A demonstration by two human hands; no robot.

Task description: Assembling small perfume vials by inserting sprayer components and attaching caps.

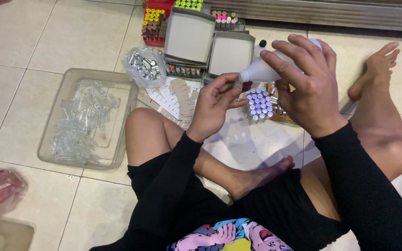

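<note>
The person sits cross-legged on the tiled floor (33, 42). The right hand (308, 88) wraps a white squeeze bottle (259, 70), tilted nozzle-down toward the left hand (215, 104), whose fingertips pinch a small clear vial (236, 85) right at the nozzle. The bottle looks light and soft-walled, best gripped round its body; the vial looks slick and fragile. A bundle of filled vials (259, 103) stands just below, with a tray of empty vials (87, 118) off to the left.

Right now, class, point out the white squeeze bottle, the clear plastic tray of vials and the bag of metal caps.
white squeeze bottle (260, 71), head view, on its body near the nozzle.
clear plastic tray (47, 139), head view, on its left wall.
bag of metal caps (144, 66), head view, on the bag's middle.
</note>
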